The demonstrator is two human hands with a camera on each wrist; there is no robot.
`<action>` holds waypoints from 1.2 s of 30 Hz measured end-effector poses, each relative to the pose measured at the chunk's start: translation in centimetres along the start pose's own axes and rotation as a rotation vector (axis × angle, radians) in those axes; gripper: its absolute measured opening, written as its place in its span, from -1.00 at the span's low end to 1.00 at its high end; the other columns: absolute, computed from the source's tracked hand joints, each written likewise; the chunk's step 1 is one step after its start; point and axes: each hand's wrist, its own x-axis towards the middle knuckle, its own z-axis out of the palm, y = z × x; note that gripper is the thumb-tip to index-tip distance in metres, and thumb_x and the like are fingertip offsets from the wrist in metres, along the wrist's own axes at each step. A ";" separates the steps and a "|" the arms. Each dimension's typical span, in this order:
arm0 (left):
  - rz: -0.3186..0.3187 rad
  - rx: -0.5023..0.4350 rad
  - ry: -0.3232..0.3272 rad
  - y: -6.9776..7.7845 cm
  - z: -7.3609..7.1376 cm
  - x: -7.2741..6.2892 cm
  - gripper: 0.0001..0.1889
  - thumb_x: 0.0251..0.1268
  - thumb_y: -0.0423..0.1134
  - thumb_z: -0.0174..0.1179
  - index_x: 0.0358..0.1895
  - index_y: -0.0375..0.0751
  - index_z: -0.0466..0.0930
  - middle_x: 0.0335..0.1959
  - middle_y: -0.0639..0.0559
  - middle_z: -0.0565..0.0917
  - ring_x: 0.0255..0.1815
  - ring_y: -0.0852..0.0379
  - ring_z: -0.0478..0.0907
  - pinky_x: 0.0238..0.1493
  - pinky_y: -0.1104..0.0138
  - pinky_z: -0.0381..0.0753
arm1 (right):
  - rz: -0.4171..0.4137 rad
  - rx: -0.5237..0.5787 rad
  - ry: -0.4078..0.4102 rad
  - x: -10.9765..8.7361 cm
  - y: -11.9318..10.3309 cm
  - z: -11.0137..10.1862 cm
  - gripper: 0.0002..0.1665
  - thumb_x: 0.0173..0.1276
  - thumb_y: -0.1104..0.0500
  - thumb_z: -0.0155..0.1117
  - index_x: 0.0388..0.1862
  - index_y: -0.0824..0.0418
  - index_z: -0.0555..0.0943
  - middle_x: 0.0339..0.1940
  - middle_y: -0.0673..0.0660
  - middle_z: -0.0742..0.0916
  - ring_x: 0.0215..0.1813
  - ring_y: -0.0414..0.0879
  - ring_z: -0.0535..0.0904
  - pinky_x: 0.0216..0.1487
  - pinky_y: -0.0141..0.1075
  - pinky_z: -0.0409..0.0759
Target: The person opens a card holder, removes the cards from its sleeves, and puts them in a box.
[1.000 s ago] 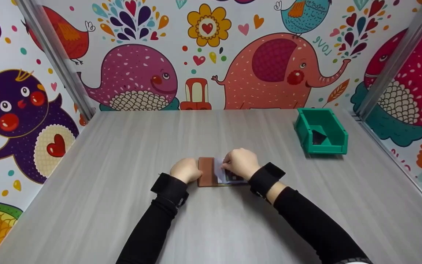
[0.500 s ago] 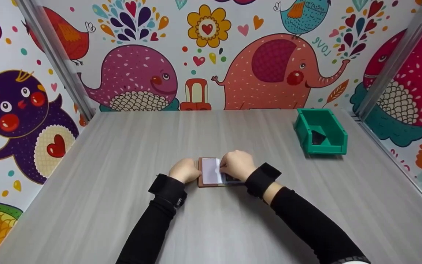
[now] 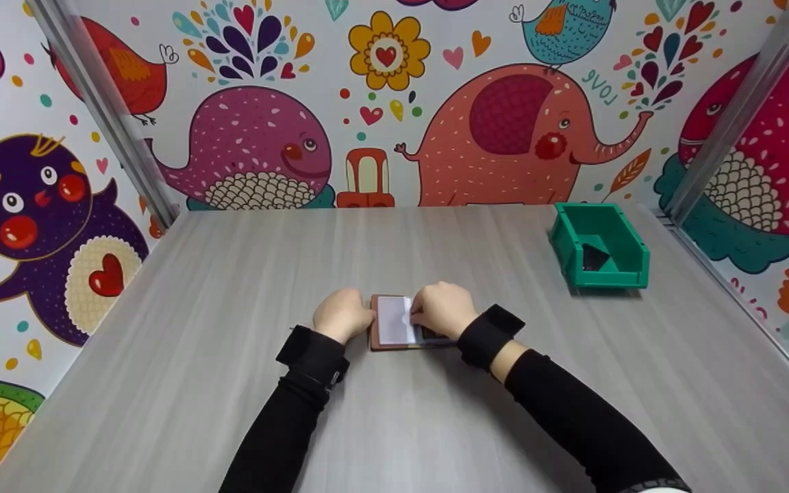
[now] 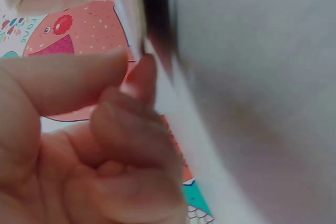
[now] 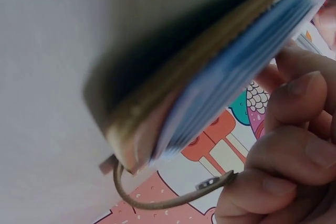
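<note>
A brown card holder (image 3: 374, 341) lies spread on the table, with a clear plastic sleeve (image 3: 392, 320) over its left cover. At its left edge my left hand (image 3: 341, 315) pinches the cover between thumb and index finger. My right hand (image 3: 445, 309) has its fingers curled over the right half and pinches the sleeve near the middle, hiding much of that side. In the right wrist view, a stack of bluish sleeves (image 5: 231, 72) fans out from the cover, and a curved strap (image 5: 157, 203) with a metal snap sticks out from its end.
At the back right of the pale wood-grain table (image 3: 285, 260) stands a green bin (image 3: 612, 279) with a dark, flat piece (image 3: 594, 257) inside. Printed wall panels (image 3: 394, 103) with cartoon animals close off the back and both sides.
A clear sleeve has turned over to the left and now covers the bare brown cover. My right hand has shifted slightly left; my left hand stays at the edge, its knuckles a little higher.
</note>
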 end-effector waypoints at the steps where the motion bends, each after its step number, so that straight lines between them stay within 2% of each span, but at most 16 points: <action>1: 0.007 -0.007 0.016 0.1 -0.1 0.0 -0.64 0.22 -0.19 0.20 -0.69 -0.06 0.30 -0.63 0.07 0.40 -0.56 0.08 0.38 -0.53 0.25 0.30 | -0.001 -0.001 -0.001 0.0 0.0 0.0 -0.90 0.15 0.13 0.54 -0.34 0.11 0.82 -0.38 0.03 0.80 -0.35 -0.03 0.70 -0.29 -0.09 0.64; 5: 0.081 -0.019 0.053 0.8 -0.2 -0.1 -0.58 0.21 -0.25 0.20 -0.75 -0.03 0.23 -0.70 0.12 0.32 -0.61 0.11 0.32 -0.58 0.28 0.25 | 0.002 -0.009 -0.008 0.1 0.1 0.0 -0.89 0.14 0.12 0.54 -0.34 0.09 0.83 -0.37 0.02 0.80 -0.33 -0.03 0.70 -0.29 -0.09 0.64; 10: 0.144 0.004 0.060 1.2 0.4 0.1 -0.62 0.12 -0.35 0.16 -0.76 -0.04 0.23 -0.67 0.09 0.37 -0.60 0.10 0.32 -0.56 0.28 0.28 | 0.006 -0.009 -0.016 0.1 0.1 0.0 -0.89 0.13 0.11 0.55 -0.34 0.07 0.83 -0.37 0.01 0.80 -0.31 -0.01 0.71 -0.30 -0.07 0.64; 19: 0.128 0.044 0.066 1.2 1.3 0.2 -0.74 0.02 -0.38 0.20 -0.72 -0.11 0.39 -0.53 -0.02 0.58 -0.50 0.03 0.47 -0.44 0.13 0.52 | 0.015 0.000 -0.031 0.2 -0.1 -0.1 -0.89 0.12 0.11 0.55 -0.36 0.08 0.83 -0.41 0.00 0.79 -0.39 -0.05 0.68 -0.36 -0.09 0.62; 27: 0.142 0.065 0.073 1.4 1.4 0.2 -0.78 0.03 -0.41 0.21 -0.69 -0.17 0.46 -0.46 -0.08 0.64 -0.45 0.00 0.52 -0.37 0.10 0.58 | 0.027 0.014 -0.040 0.2 0.0 -0.1 -0.89 0.12 0.11 0.55 -0.35 0.07 0.82 -0.40 -0.01 0.79 -0.37 -0.05 0.69 -0.32 -0.11 0.63; 36: 0.154 0.049 0.061 1.3 1.6 0.5 -0.77 0.03 -0.40 0.20 -0.68 -0.17 0.41 -0.45 -0.11 0.65 -0.41 -0.05 0.54 -0.30 0.08 0.59 | 0.054 0.035 -0.060 0.1 0.3 -0.4 -0.83 0.10 0.09 0.56 -0.29 0.05 0.83 -0.34 -0.03 0.80 -0.33 -0.06 0.69 -0.28 -0.12 0.63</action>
